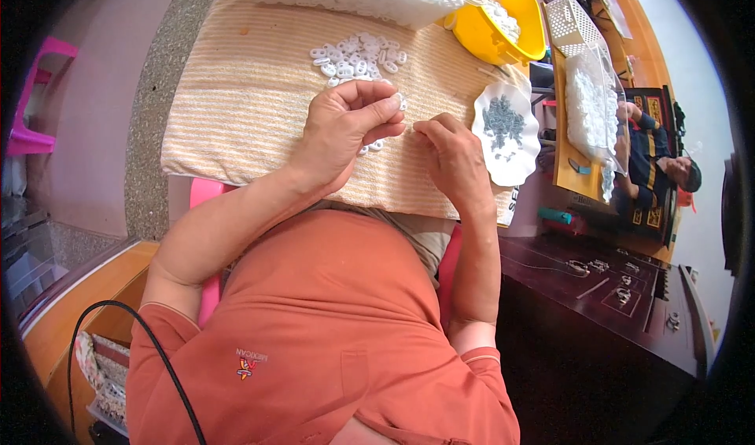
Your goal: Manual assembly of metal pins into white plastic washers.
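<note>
Striped cloth (259,107) covers the bench; below the clip pile (358,58), left hand (346,130) pinches a small, light, stiff, slippery-looking clip (400,102) at its edges; right hand (452,158) curled, contents unclear.

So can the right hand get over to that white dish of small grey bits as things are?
Probably yes. The right hand rests on the striped cloth just beside the white dish of grey parts, and nothing lies between them.

— What lies beyond the bench's left edge?
— A speckled grey stone strip (157,91), then pale pink floor (94,91) with a pink plastic stool (35,99).
— And past the right edge?
— A dark wooden cabinet (605,303) in bright, even light.
</note>
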A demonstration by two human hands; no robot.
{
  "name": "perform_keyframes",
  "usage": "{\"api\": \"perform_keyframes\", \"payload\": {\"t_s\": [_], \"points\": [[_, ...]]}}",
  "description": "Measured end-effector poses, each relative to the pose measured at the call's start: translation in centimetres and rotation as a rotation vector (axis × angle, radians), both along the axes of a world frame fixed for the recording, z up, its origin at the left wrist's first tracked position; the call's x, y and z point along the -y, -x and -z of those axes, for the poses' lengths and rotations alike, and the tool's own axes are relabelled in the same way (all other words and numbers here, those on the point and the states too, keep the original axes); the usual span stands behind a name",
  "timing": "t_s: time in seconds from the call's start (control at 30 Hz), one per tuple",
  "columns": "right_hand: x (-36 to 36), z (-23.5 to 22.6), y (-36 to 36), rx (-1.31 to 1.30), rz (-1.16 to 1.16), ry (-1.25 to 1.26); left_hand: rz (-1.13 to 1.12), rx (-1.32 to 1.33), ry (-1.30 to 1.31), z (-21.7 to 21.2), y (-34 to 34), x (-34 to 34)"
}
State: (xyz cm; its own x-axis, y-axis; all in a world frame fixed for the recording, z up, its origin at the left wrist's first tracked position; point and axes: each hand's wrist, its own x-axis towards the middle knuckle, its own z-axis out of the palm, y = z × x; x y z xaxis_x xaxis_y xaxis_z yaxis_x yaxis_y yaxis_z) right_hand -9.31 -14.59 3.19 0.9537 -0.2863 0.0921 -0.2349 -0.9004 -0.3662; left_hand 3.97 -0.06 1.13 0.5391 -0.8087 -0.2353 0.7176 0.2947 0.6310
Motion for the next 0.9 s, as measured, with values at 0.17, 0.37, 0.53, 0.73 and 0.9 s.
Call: {"api": "perform_keyframes", "payload": {"t_s": [0.17, 0.37, 0.53, 0.73, 0.9], "points": [[-0.4, -0.6, 0.1, -0.038, -0.015, 0.000, 0.007, 0.002, 0.004, 0.0, 0.2, -0.1], [-0.6, -1.1, -0.7, -0.057, -0.039, 0.041, -0.005, -0.010, 0.005, -0.1, 0.1, 0.0], [-0.3, -0.8, -1.0, -0.103, -0.031, 0.044, 0.010, -0.003, -0.004, 0.0, 0.0, 0.0], [-0.6, -0.3, -1.3, 0.008, -0.076, 0.045, 0.020, -0.008, 0.002, 0.2, 0.1, 0.1], [-1.0, -0.6, -1.5, -0.042, -0.058, 0.034, 0.029, -0.019, 0.007, 0.3, 0.2, 0.1]]}}
